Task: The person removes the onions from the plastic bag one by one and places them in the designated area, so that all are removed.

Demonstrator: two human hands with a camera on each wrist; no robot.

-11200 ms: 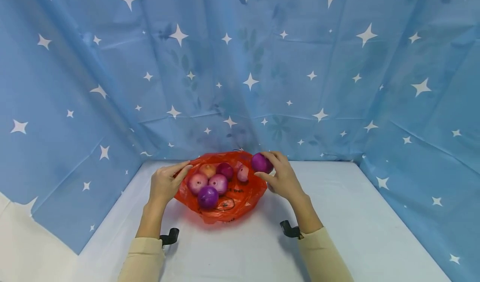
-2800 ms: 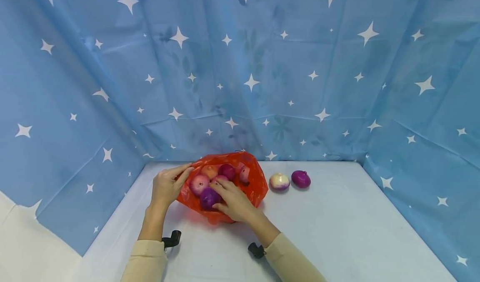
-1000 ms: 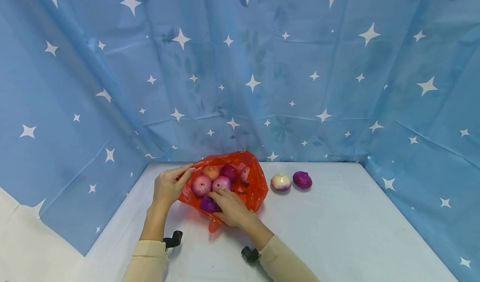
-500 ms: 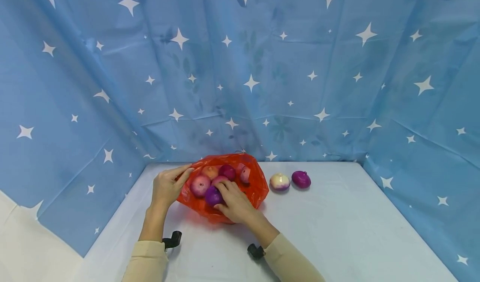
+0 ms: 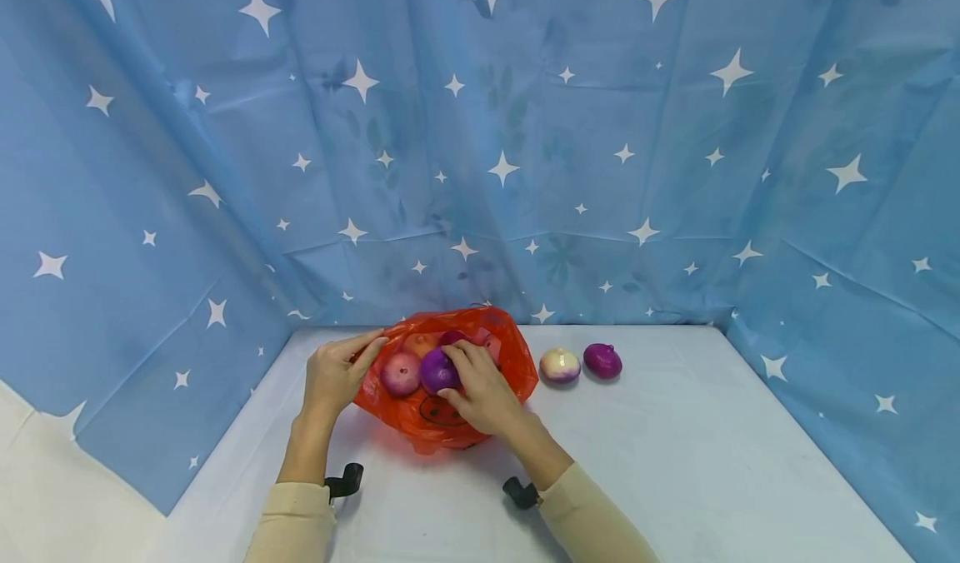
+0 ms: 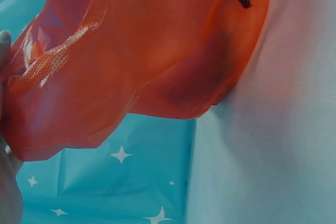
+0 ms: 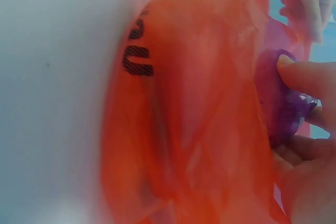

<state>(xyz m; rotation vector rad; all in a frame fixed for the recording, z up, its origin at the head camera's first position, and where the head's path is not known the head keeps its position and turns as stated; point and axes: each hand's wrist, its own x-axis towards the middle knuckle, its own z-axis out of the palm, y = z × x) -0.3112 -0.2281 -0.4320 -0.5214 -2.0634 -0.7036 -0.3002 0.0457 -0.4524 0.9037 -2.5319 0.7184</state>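
1. A red plastic bag [image 5: 442, 409] lies open on a white table [image 5: 675, 463], near its back edge.
2. The left hand [image 5: 333, 376] pinches the bag's left rim, fingers curled on the plastic.
3. The right hand [image 5: 483, 388] reaches into the bag, its fingers and thumb wrapped around a purple onion [image 5: 437, 371].
4. A pink onion [image 5: 400, 374] sits in the bag just left of the held one; others lie behind.
5. Outside the bag, to its right, a pale onion [image 5: 560, 365] and a dark purple onion [image 5: 603, 360] rest side by side on the table.
6. Blue star-printed cloth [image 5: 525, 130] hangs behind.
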